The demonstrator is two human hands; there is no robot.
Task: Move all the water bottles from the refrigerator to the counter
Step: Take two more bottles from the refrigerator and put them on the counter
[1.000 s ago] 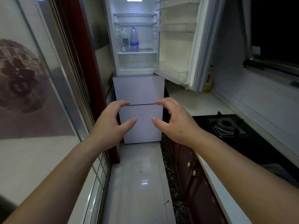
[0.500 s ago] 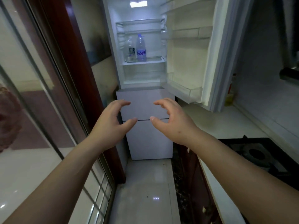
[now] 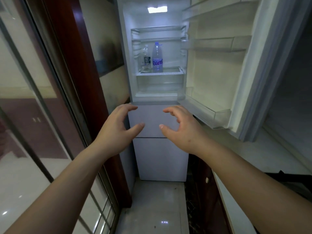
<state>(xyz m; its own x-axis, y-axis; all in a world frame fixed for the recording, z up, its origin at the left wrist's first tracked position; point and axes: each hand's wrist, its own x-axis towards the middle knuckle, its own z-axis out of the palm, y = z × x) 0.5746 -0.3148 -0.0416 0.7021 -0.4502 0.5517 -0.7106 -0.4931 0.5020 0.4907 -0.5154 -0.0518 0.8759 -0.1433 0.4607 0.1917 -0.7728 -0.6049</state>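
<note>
The white refrigerator (image 3: 157, 122) stands ahead with its upper door (image 3: 224, 68) swung open to the right. Two water bottles stand side by side on a lit shelf inside: a tall one with a blue label (image 3: 157, 58) and a smaller clear one with a dark label (image 3: 145, 60) to its left. My left hand (image 3: 116, 130) and my right hand (image 3: 182, 130) hover below the shelf, in front of the closed lower drawers, fingers loosely curved toward each other and holding nothing. The pale counter (image 3: 263, 157) runs along the right.
A glass sliding door with a dark red frame (image 3: 79, 78) lines the left side of the narrow aisle. Dark cabinet doors (image 3: 206, 188) sit under the counter. A black stove edge (image 3: 293, 181) shows at right. The open door's shelf bins (image 3: 214, 44) are empty.
I have moved closer to the refrigerator, which now looks larger and lower in view. Both hands keep the same curved pose and have risen slightly toward the open compartment.
</note>
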